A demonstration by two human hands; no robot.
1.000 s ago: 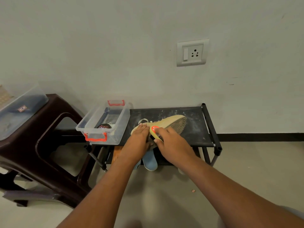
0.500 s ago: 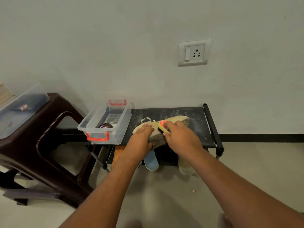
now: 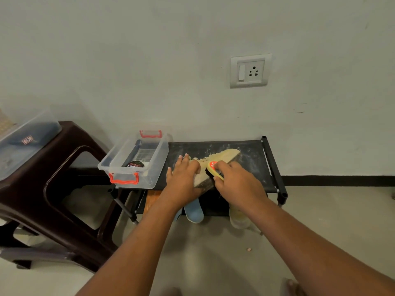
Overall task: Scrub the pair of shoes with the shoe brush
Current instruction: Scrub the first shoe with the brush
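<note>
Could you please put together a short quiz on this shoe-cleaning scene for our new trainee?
1. Fill the gap: the left hand rests on the beige sneaker, which lies on the black ____.
2. What does the right hand grip? A) a cloth B) the shoe brush C) a sponge
3. True or false: the polish tin lies inside the clear plastic box.

Key: 1. rack; 2. B; 3. true.
</note>
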